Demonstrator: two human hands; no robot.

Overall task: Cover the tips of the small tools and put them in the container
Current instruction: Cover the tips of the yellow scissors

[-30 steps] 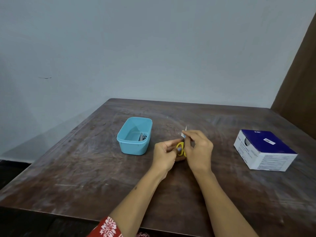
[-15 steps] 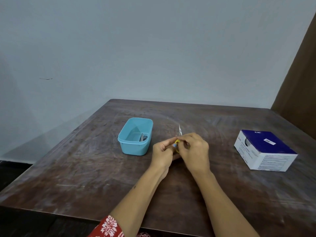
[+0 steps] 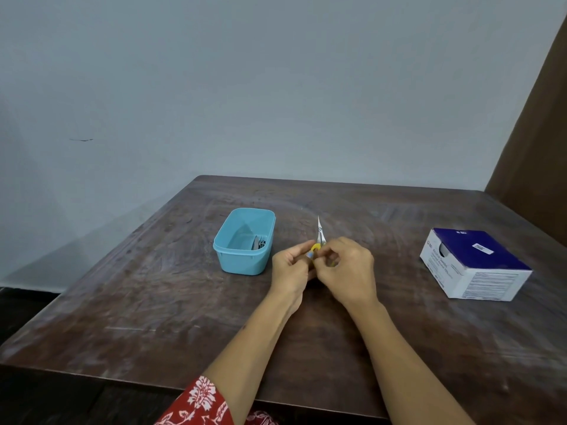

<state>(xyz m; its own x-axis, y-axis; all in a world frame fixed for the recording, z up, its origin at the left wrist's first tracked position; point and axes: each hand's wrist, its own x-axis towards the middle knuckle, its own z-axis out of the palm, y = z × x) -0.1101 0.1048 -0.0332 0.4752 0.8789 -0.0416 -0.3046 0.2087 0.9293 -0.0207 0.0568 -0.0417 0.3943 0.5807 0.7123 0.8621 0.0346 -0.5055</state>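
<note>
The small scissors (image 3: 319,237) point away toward the far edge, long axis near to far, thin silver blades bare and tapering to a fine tip. Their yellow handles are mostly hidden between the two hands at mid-worktop (image 3: 153,286). The left hand (image 3: 291,266) and right hand (image 3: 348,271) both pinch the handles, touching. The blue container (image 3: 245,262) just left holds dark tools, hard to make out.

dim, soft, slightly blurry light
</note>
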